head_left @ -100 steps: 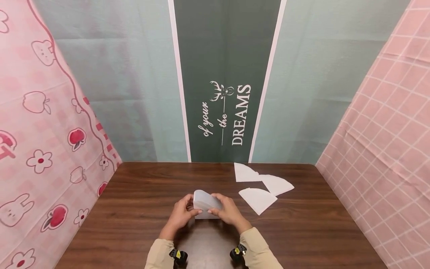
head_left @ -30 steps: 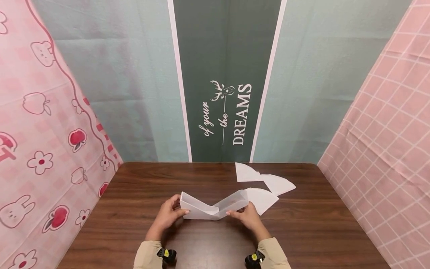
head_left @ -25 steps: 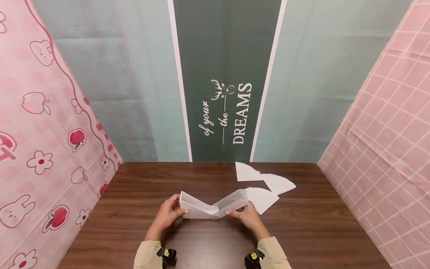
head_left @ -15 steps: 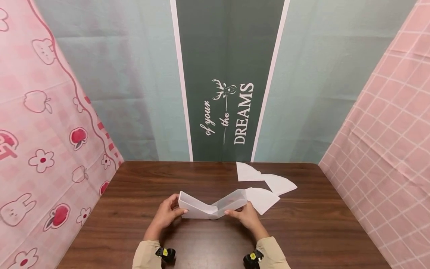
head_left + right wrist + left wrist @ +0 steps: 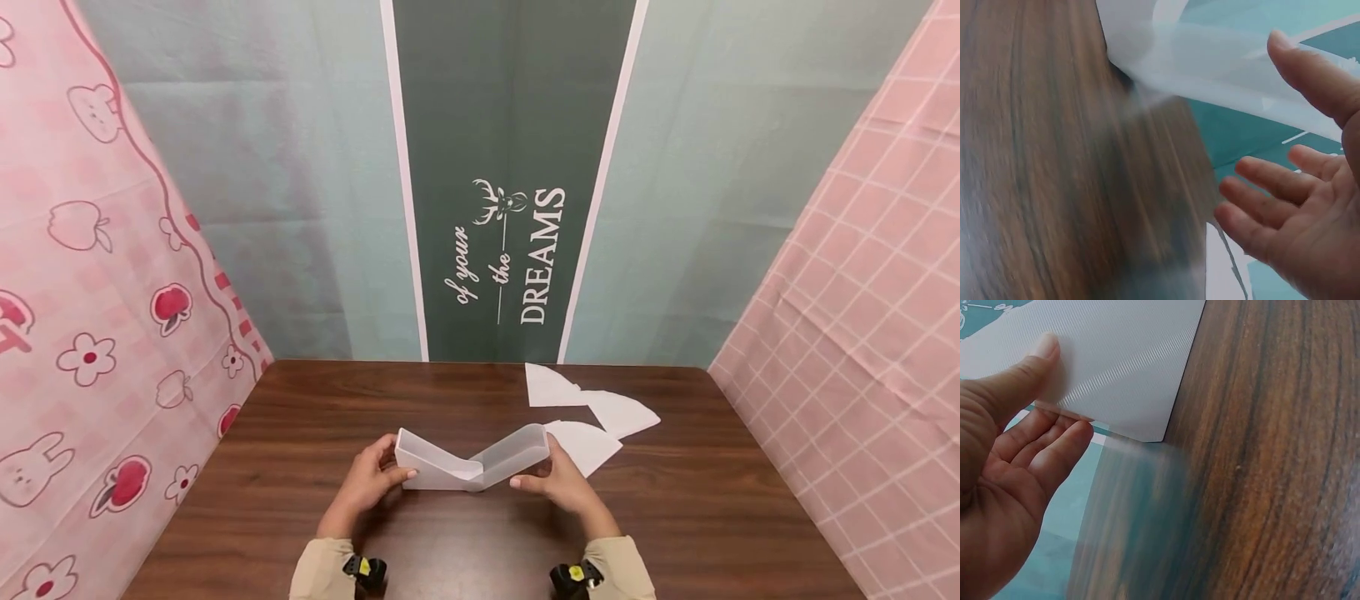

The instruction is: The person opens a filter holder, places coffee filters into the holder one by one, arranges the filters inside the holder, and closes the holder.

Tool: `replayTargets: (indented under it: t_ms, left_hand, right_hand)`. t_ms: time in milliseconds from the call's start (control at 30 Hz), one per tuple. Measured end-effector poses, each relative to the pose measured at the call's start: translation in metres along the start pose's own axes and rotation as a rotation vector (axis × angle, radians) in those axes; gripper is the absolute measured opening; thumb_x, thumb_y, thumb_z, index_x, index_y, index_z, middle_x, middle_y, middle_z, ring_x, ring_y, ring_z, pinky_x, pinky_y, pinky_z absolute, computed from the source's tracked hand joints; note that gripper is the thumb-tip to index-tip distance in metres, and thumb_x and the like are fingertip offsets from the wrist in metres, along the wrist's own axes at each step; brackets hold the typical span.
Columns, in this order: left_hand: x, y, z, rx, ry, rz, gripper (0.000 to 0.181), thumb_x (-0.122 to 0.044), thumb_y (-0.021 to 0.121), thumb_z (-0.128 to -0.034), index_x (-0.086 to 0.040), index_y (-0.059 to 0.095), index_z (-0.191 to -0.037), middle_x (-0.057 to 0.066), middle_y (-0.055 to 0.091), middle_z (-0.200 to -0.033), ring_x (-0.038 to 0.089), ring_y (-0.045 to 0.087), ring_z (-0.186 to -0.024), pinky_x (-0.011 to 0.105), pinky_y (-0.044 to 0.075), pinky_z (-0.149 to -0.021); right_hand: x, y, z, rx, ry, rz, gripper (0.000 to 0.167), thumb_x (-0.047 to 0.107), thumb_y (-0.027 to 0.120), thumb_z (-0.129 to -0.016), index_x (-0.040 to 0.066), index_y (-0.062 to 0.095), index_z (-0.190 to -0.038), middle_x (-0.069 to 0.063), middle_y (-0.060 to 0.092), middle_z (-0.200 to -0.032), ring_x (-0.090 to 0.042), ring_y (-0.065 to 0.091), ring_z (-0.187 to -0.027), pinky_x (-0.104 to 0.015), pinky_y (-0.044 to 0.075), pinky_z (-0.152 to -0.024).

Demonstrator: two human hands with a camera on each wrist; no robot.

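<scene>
A frosted, translucent plastic case (image 5: 438, 475) with a hinged lid (image 5: 513, 454) stands near the middle of the wooden table, its two halves spread in a wide V. My left hand (image 5: 371, 475) pinches the case's left end, thumb on the near face and fingers behind, as the left wrist view confirms. At the lid's right end is my right hand (image 5: 558, 479). In the right wrist view the right hand's fingers (image 5: 1266, 200) are spread and relaxed, with the thumb apart from the lid. Whether any fingertip touches the lid's edge is hard to tell.
Three white quarter-circle paper sheets, like folded filters, lie right of the case: a rear one (image 5: 551, 387), a right one (image 5: 621, 412) and a near one (image 5: 588, 446) partly behind the lid and right hand. Curtains border the table (image 5: 712, 500).
About three seconds ago the case was closed between both hands; its lid has swung out to the right. Since half a second ago, my right thumb has come off the lid and the fingers have loosened.
</scene>
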State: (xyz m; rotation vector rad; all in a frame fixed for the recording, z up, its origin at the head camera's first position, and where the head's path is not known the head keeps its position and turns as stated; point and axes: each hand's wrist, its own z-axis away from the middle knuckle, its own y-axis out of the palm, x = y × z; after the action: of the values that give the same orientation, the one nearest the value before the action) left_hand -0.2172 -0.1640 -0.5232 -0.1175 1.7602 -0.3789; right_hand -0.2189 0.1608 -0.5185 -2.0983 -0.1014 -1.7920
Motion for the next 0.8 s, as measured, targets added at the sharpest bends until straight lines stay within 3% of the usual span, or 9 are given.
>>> replayTargets:
  t_ms: [233,367,467,533,633,800]
  left_hand:
    - [-0.014,-0.002,0.002,0.009,-0.008,-0.005,0.035,0.005,0.074,-0.0735,0.002,0.057,-0.104,0.016,0.064,-0.098,0.033,0.061,-0.094,0.029,0.05,-0.072]
    - [-0.025,-0.005,0.0,0.032,-0.001,-0.017,0.033,0.008,0.073,-0.0727,0.004,0.057,-0.101,0.017,0.063,-0.097,0.037,0.061,-0.093,0.035,0.051,-0.074]
    - [-0.022,-0.006,-0.003,0.045,-0.004,-0.042,0.034,0.007,0.075,-0.0718,0.002,0.057,-0.101,0.015,0.063,-0.096,0.033,0.062,-0.09,0.036,0.051,-0.074]
    - [-0.016,-0.006,-0.006,0.046,-0.011,-0.057,0.036,0.004,0.077,-0.0708,0.001,0.058,-0.101,0.013,0.064,-0.096,0.029,0.063,-0.089,0.034,0.051,-0.073]
    - [-0.007,-0.008,-0.008,0.053,-0.02,-0.073,0.037,0.0,0.079,-0.0696,-0.001,0.058,-0.101,0.01,0.064,-0.095,0.024,0.063,-0.087,0.031,0.051,-0.072]
    - [-0.003,-0.011,-0.011,0.074,-0.009,-0.077,0.038,-0.002,0.081,-0.0677,-0.001,0.059,-0.099,0.01,0.065,-0.092,0.023,0.063,-0.084,0.028,0.05,-0.069]
  right_hand:
    - [0.004,-0.003,0.004,-0.047,0.026,0.049,0.076,0.006,0.08,-0.071,-0.003,0.034,-0.131,-0.017,0.055,-0.115,-0.032,0.056,-0.102,-0.049,0.045,-0.083]
    - [0.007,-0.007,0.007,-0.093,-0.045,0.354,0.08,0.015,0.083,-0.067,-0.004,0.038,-0.13,-0.017,0.057,-0.113,-0.037,0.054,-0.105,-0.053,0.041,-0.086]
    - [0.009,-0.013,0.009,-0.138,-0.116,0.618,0.077,0.016,0.084,-0.065,-0.006,0.042,-0.126,-0.02,0.058,-0.11,-0.04,0.053,-0.103,-0.054,0.04,-0.084]
    - [0.009,-0.017,0.009,-0.137,-0.124,0.691,0.072,0.011,0.082,-0.066,-0.008,0.043,-0.124,-0.022,0.057,-0.111,-0.042,0.053,-0.102,-0.055,0.041,-0.083]
    - [0.009,-0.022,0.009,-0.123,-0.067,0.728,0.067,0.009,0.08,-0.068,-0.006,0.047,-0.124,-0.023,0.056,-0.114,-0.041,0.052,-0.104,-0.055,0.04,-0.085]
    - [0.007,-0.03,0.006,-0.106,-0.006,0.813,0.061,0.014,0.08,-0.069,-0.002,0.053,-0.122,-0.019,0.056,-0.118,-0.039,0.052,-0.107,-0.054,0.039,-0.087]
